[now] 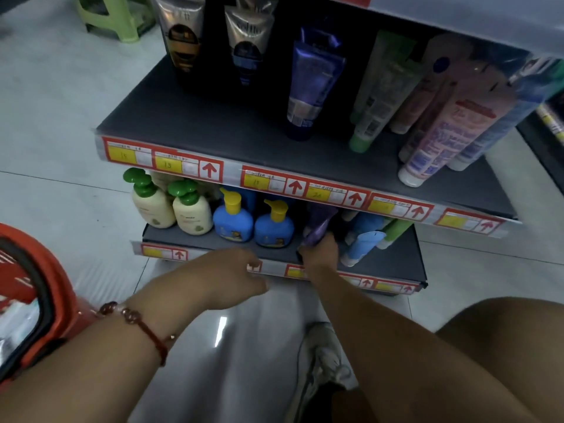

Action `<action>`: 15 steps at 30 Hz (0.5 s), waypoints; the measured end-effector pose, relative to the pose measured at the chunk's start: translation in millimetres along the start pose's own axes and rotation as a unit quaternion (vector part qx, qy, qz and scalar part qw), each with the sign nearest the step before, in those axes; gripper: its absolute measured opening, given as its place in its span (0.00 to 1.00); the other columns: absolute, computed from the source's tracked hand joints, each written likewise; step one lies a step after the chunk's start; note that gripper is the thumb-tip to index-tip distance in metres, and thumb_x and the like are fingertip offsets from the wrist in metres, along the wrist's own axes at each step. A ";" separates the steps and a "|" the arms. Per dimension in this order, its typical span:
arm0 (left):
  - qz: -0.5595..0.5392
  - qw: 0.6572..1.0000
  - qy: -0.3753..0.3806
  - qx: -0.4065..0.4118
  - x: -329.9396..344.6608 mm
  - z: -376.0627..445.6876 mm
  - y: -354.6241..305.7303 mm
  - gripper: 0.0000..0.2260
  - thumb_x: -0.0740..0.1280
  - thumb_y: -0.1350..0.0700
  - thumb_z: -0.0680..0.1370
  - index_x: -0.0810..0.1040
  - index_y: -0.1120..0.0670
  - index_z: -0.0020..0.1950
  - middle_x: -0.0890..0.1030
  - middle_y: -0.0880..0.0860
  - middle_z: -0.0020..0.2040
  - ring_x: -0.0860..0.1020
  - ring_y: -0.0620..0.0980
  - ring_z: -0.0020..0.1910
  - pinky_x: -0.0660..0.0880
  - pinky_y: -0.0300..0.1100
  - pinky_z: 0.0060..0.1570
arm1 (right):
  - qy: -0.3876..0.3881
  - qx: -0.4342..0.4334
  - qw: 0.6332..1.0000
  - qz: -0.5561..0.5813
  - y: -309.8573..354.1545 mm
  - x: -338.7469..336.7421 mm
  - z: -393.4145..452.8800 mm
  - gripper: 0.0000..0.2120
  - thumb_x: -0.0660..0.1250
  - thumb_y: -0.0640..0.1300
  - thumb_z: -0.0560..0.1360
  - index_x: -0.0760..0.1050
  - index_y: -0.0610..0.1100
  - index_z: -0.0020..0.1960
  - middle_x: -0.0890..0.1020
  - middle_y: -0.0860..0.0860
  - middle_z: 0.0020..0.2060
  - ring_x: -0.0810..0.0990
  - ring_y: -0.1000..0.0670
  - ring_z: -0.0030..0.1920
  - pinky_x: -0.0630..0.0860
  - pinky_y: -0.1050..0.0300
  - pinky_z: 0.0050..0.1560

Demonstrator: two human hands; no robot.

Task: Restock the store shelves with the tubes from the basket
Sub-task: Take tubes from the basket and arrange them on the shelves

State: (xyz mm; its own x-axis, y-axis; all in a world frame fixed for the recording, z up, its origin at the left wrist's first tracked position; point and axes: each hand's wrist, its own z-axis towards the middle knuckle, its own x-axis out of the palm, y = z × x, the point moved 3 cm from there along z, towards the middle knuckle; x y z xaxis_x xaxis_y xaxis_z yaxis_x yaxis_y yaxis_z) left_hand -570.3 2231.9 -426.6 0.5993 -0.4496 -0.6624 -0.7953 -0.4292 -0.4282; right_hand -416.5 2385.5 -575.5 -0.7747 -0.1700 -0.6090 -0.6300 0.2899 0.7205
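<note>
Head view
Landmark: the lower shelf (pixel 393 261), a flat dark grey board with a strip of red and yellow price tags along its front edge.
Your right hand (pixel 320 250): reaches onto the lower shelf, near the middle of its front edge, fingers curled round the bottom end of the purple tube (pixel 320 222).
Purple tube: glossy, soft-looking plastic, flattened in shape; it stands tilted on the lower shelf, just right of the blue pump bottles (pixel 253 222). Its top is hidden under the shelf above, and blur hides any print.
Your left hand (pixel 232 277): hangs in front of the lower shelf's price strip, left of your right hand, fingers loosely bent and holding nothing; a red beaded bracelet (pixel 137 326) sits on the wrist.
Basket (pixel 33 300): smooth red plastic with a black rim, on the floor far left of the lower shelf; pale packs show inside, blurred.
Other stock: rounded cream bottles (pixel 171 207) with green pumps stand at the lower shelf's left end; a light blue tube (pixel 363 245) leans to the right of your right hand.
Upper shelf (pixel 213 117): above the lower shelf, it carries upright tubes in gold, purple, green, pink and blue.
</note>
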 end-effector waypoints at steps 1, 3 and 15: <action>-0.004 1.000 0.004 -0.005 -2.8 0.2 3.3 0.28 0.63 0.38 0.78 0.65 0.45 0.76 0.71 0.48 0.73 0.71 0.49 0.68 0.66 0.38 0.55 | -0.010 -0.003 1.000 -0.004 -1.2 3.5 0.3 0.20 0.73 0.40 0.70 0.72 0.40 0.59 0.80 0.42 0.54 0.80 0.41 0.54 0.76 0.53 0.52; -0.007 1.000 0.004 -0.016 -8.7 1.2 9.4 0.27 0.64 0.38 0.78 0.66 0.44 0.75 0.71 0.48 0.72 0.71 0.48 0.68 0.67 0.38 0.55 | -0.024 -0.004 1.000 -0.012 -4.8 9.5 1.7 0.21 0.73 0.42 0.69 0.72 0.41 0.59 0.80 0.42 0.54 0.80 0.40 0.54 0.79 0.45 0.54; 0.049 0.997 0.002 -0.058 -13.1 -4.0 7.9 0.23 0.63 0.42 0.79 0.74 0.54 0.69 0.76 0.54 0.67 0.75 0.53 0.63 0.72 0.43 0.60 | -0.011 0.005 1.000 -0.025 -11.2 -9.8 -34.0 0.24 0.73 0.45 0.69 0.72 0.39 0.60 0.79 0.40 0.55 0.79 0.38 0.55 0.78 0.47 0.54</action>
State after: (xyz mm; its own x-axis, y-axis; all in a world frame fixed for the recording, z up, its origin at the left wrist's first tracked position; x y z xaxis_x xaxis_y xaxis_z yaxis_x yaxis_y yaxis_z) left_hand -584.1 2231.3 -418.9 0.5198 -0.4975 -0.6945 -0.8343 -0.4706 -0.2873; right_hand -403.7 2351.9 -566.4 -0.7414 -0.1629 -0.6509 -0.6665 0.2910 0.6864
